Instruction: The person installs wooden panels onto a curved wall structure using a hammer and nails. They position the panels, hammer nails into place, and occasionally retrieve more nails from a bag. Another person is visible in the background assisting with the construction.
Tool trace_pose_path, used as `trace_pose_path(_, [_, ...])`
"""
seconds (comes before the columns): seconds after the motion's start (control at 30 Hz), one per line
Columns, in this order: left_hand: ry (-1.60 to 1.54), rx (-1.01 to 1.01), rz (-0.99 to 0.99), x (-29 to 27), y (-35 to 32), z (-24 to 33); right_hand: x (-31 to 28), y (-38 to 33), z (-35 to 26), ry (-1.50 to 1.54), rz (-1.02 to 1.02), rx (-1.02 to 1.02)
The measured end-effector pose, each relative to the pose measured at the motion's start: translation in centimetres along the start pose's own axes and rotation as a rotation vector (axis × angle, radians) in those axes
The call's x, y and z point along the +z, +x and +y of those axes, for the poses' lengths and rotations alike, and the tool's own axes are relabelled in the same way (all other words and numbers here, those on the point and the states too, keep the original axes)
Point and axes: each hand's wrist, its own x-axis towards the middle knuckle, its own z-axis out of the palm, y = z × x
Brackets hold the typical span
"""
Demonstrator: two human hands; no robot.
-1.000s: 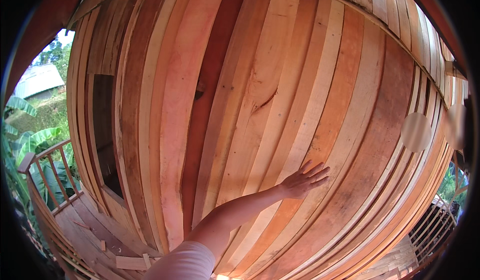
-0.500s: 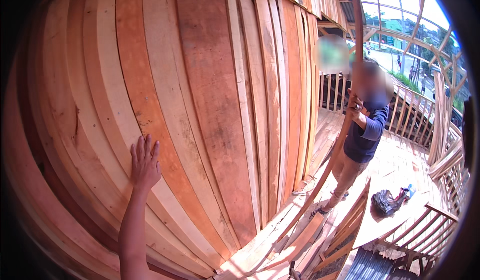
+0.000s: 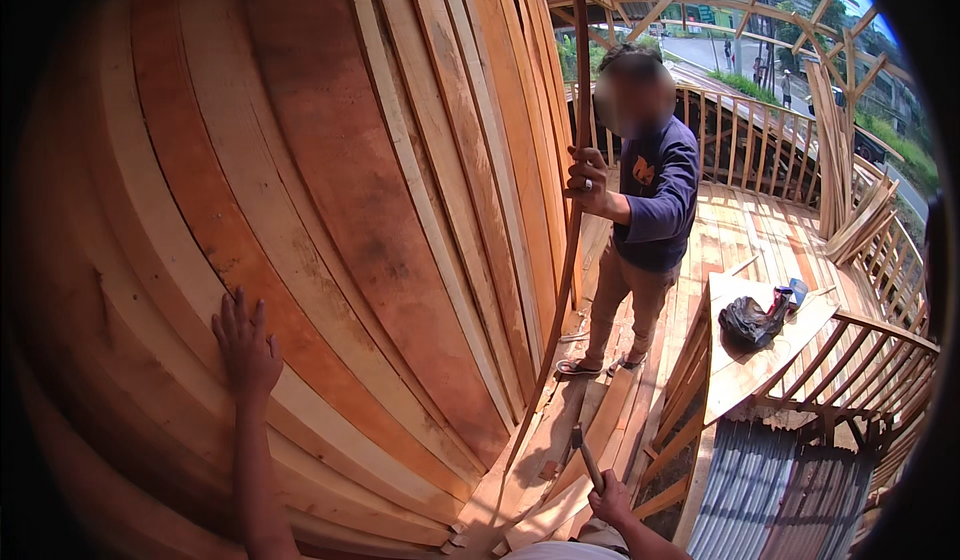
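Observation:
My left hand (image 3: 247,348) lies with its fingers stretched out against the upright boards of the wooden wall (image 3: 330,210). Low in the picture, my right hand (image 3: 612,500) is closed round the handle of a hammer (image 3: 590,467), whose head points up and away from me. Ahead on the right stands a person in a dark blue sweater (image 3: 665,185). One hand of that person (image 3: 588,175) grips a long, narrow wooden board (image 3: 574,250) that stands upright close to the wall.
Loose planks (image 3: 605,425) lie along the wall's foot. To the right, a plywood sheet (image 3: 735,385) carries a black plastic bag (image 3: 752,322) and a blue cup (image 3: 798,290). Corrugated metal (image 3: 745,485) lies lower down. A slatted railing (image 3: 755,140) borders the plank floor behind.
The view has swung right and down, bringing my right hand and the hammer into sight. My left hand stays spread on the wall. The other person still holds the long board.

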Motion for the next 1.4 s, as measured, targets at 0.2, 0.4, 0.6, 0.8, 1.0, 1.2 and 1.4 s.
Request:
trace_pose_path(0.2, [-0.11, 0.011, 0.057, 1.2, -0.4, 0.0, -0.9, 0.9, -3.8, 0.108, 0.077, -0.078])
trace_pose_path(0.4, [-0.226, -0.009, 0.108, 0.6, -1.3, -2.2, 0.1, 0.0, -6.0, 0.12, -0.056, -0.185])
trace_pose_path(0.6, [-0.391, -0.068, 0.187, 1.4, 0.3, -0.2, -1.4, -1.5, -7.7, 0.156, -0.093, -0.206])
trace_pose_path(0.8, [-0.482, -0.112, 0.248, -0.3, 0.0, -1.2, -0.4, -1.8, -8.0, 0.136, -0.242, -0.233])
trace_pose_path(1.0, [-0.614, -0.145, 0.394, -0.1, -0.3, -2.0, 1.0, -1.3, -6.3, 0.131, -0.26, -0.319])
trace_pose_path(1.2, [-0.648, -0.181, 0.402, -0.4, -0.8, -2.4, 2.1, -1.4, -5.4, 0.121, -0.304, -0.364])
trace_pose_path(1.4, [-0.661, -0.192, 0.375, -0.6, -1.2, -2.9, 3.4, -1.2, -4.3, 0.125, -0.338, -0.387])
